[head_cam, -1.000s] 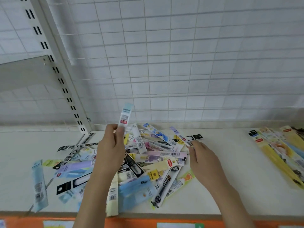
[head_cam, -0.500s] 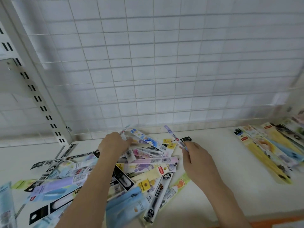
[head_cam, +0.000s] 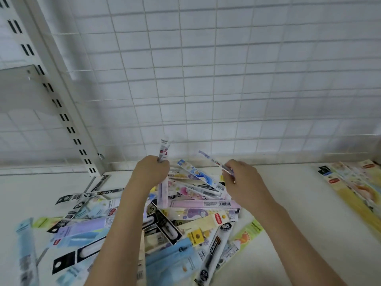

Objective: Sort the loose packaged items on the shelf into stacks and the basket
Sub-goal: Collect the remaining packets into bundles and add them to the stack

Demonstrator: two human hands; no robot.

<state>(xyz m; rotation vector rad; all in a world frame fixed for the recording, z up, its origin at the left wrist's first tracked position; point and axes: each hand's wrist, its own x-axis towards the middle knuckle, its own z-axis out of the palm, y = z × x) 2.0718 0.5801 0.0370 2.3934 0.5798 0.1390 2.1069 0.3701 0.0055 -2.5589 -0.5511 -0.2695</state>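
A jumbled pile of long, flat packaged pens point(head_cam: 185, 215) in pink, blue, yellow, black and purple covers the middle of the white shelf point(head_cam: 288, 213). My left hand point(head_cam: 151, 172) grips a narrow pale pack point(head_cam: 164, 149) upright above the pile's back edge; its lower end hangs below my fist. My right hand point(head_cam: 241, 180) pinches a thin purple-and-white pack point(head_cam: 214, 161) that slants up and to the left. No basket is in view.
A neat stack of yellow and orange packs point(head_cam: 354, 188) lies at the right edge of the shelf. A white wire grid point(head_cam: 226, 89) backs the shelf, and a slotted upright point(head_cam: 61, 112) rises at the left. More loose packs point(head_cam: 28, 250) sprawl to the far left.
My left hand dipped into the pile half a second ago and has come back up gripping the narrow pack upright. My right hand lifted its thin pack slightly. The view shifted.
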